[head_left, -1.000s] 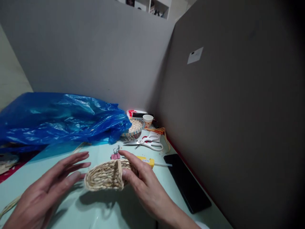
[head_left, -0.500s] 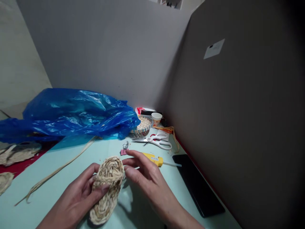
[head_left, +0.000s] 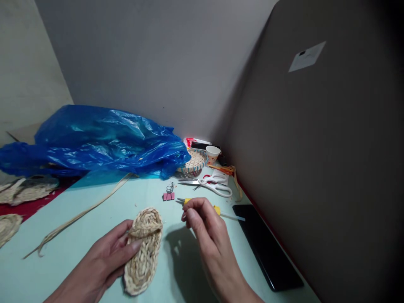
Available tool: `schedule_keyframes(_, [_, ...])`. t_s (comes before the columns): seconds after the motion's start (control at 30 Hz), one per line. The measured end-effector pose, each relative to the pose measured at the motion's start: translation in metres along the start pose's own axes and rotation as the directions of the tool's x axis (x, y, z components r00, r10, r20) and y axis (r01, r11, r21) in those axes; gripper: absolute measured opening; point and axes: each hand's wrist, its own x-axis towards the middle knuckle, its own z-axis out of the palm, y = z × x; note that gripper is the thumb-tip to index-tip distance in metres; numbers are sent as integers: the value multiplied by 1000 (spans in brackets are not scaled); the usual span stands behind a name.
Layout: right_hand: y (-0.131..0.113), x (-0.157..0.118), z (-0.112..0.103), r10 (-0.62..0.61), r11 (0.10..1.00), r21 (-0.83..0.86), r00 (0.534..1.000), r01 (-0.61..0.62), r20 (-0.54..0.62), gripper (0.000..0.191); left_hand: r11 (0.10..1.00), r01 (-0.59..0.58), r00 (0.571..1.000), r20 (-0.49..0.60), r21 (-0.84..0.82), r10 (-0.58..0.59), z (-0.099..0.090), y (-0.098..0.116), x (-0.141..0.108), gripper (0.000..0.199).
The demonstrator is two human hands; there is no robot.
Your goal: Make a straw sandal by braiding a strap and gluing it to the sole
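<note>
A small braided straw slipper (head_left: 145,252) with a strap across its upper part is held by my left hand (head_left: 107,259), thumb on top and fingers at its left edge. My right hand (head_left: 210,235) is apart from the slipper, to its right, with curled fingers and the thumb near the index finger; whether something small is between them cannot be made out. Behind that hand lies a yellow glue gun (head_left: 216,209), partly hidden, with a clear stick at its end. A pink binder clip (head_left: 168,196) rests on the table (head_left: 104,235) beyond the slipper.
White-handled scissors (head_left: 210,185), a woven basket (head_left: 195,162) and a paper cup (head_left: 213,154) are at the back. A blue plastic bag (head_left: 107,141) spreads at back left. A straw strand (head_left: 82,212) lies left, near more woven pieces (head_left: 30,189). A black tablet (head_left: 268,248) lies right.
My right hand has moved away from the slipper to the right, in front of the glue gun, and its fingers have curled in. The left hand still holds the slipper. The view has shifted slightly.
</note>
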Motion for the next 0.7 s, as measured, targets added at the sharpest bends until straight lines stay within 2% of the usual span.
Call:
schedule_keyframes(0.1, [3, 4, -4, 81, 992, 99, 997, -81, 10, 34, 993, -105, 989, 105, 49, 99, -4, 5, 1, 43])
schedule_keyframes(0.23, [14, 7, -3, 101, 988, 110, 994, -105, 38, 43, 958, -206, 978, 64, 198, 197, -7, 12, 1, 37])
schedule_keyframes(0.33, [24, 7, 2, 150, 983, 103, 987, -155, 50, 53, 948, -195, 981, 60, 252, 186, -14, 12, 5, 40])
schedule_keyframes(0.5, [26, 5, 5, 212, 970, 99, 970, -224, 122, 61, 965, -145, 986, 111, 220, 123, -32, 6, 17, 50])
schedule_keyframes(0.6, [18, 3, 4, 199, 967, 119, 957, -227, 210, 54, 974, -126, 981, 167, 188, 95, -37, 4, 19, 53])
schedule_keyframes(0.7, [12, 1, 3, 106, 987, 90, 954, -136, 280, 39, 985, -94, 979, 195, 147, 64, -32, 5, 15, 51])
